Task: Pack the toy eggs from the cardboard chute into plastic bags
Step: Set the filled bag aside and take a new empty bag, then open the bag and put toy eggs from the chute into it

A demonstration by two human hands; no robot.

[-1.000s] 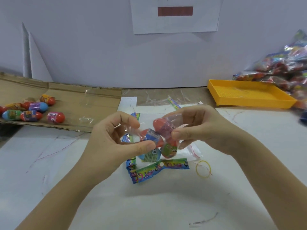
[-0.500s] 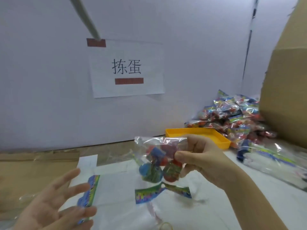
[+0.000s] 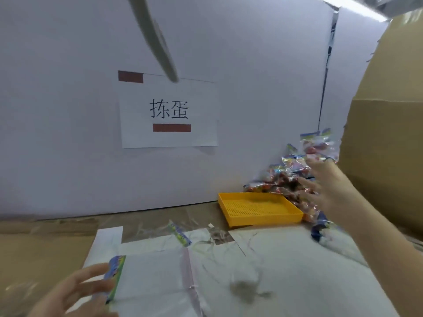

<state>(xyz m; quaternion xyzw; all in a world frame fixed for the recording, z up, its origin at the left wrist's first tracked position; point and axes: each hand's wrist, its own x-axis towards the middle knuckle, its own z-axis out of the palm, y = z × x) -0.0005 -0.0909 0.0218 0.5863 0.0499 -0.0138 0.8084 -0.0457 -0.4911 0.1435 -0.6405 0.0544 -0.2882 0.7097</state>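
My right hand [image 3: 327, 186] is stretched out to the right with spread, straight fingers and holds nothing. Just beyond its fingertips a filled bag of toy eggs [image 3: 317, 144] sits above the pile of packed bags [image 3: 283, 177], apart from the hand. Near the bottom left, my left hand [image 3: 75, 291] hovers with relaxed fingers at the colourful header of a flat stack of empty plastic bags [image 3: 151, 277]. Part of the brown cardboard chute [image 3: 41, 248] shows at the left. No loose eggs are in view.
A yellow perforated tray [image 3: 258, 209] lies in front of the bag pile. A big cardboard box [image 3: 384, 156] rises at the right. One loose header card [image 3: 179, 234] lies behind the stack. A paper sign [image 3: 169, 110] hangs on the white wall.
My right hand swung right with the filled bag and let go of it by the pile. The view turned up and to the right. My left hand stayed low and open.
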